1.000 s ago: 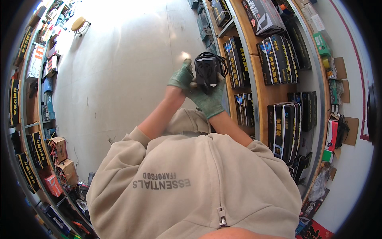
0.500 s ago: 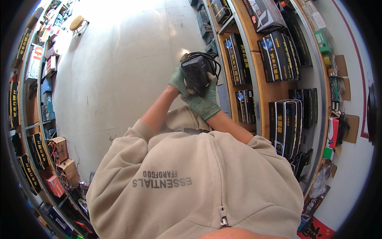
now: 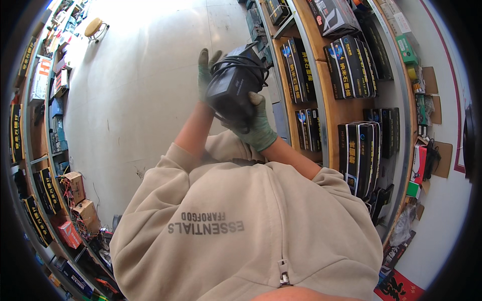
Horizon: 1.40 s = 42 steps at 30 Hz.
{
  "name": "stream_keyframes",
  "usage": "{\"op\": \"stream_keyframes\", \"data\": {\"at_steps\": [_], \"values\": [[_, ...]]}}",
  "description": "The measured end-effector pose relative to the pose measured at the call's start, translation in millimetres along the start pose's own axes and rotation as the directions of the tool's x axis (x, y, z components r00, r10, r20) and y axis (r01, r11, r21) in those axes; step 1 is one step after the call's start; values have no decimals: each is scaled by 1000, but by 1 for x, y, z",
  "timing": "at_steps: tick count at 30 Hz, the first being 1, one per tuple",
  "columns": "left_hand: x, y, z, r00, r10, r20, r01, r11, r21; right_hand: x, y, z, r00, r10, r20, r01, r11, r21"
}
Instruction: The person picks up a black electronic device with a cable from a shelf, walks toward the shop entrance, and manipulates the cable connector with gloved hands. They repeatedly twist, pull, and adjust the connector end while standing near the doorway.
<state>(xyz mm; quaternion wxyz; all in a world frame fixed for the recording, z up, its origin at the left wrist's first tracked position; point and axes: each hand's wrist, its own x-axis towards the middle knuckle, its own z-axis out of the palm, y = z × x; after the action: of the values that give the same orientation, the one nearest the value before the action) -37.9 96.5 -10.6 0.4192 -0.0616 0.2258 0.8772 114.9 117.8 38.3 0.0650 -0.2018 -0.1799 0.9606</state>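
Observation:
A black, box-shaped charger is held out in front of my body, tilted, with its black cable looped across the far part. My right hand, in a green glove with a greyish palm, grips its near right side. The thumb lies up against the casing, while the other fingers are hidden beneath. My left hand, gloved alike, stands along the charger's left side with fingers stretched and apart. Whether its palm touches the casing, I cannot tell.
On my right rises a shelf with black boxes in several compartments. Another shelf along the left holds boxes and loose wires. A round stool stands far off on the grey tiled floor.
The charger has turned, so a broader side and the looped cable now face up. My left hand has loosened from around it and its fingers have straightened. My right hand still grips.

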Motion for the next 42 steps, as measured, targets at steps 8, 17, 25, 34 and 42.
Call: {"op": "stream_keyframes", "data": {"at_steps": [8,17,25,34,42], "values": [[-51,66,10,848,-312,428,35,840,541,-19,-15,6,983,-171,-68,94,782,-616],[-75,46,-13,950,-128,285,-132,664,736,-14,-11,-30,952,-291,96,254,575,-778],[-69,46,-5,975,-114,190,-110,493,863,17,-13,-48,961,-270,-57,88,497,-863],[-60,59,6,888,-386,251,-65,435,898,5,-75,-24,630,-529,568,469,-324,-822],[-60,65,2,709,-615,346,121,590,798,11,-116,-6,844,-400,356,339,-116,-934]]}}
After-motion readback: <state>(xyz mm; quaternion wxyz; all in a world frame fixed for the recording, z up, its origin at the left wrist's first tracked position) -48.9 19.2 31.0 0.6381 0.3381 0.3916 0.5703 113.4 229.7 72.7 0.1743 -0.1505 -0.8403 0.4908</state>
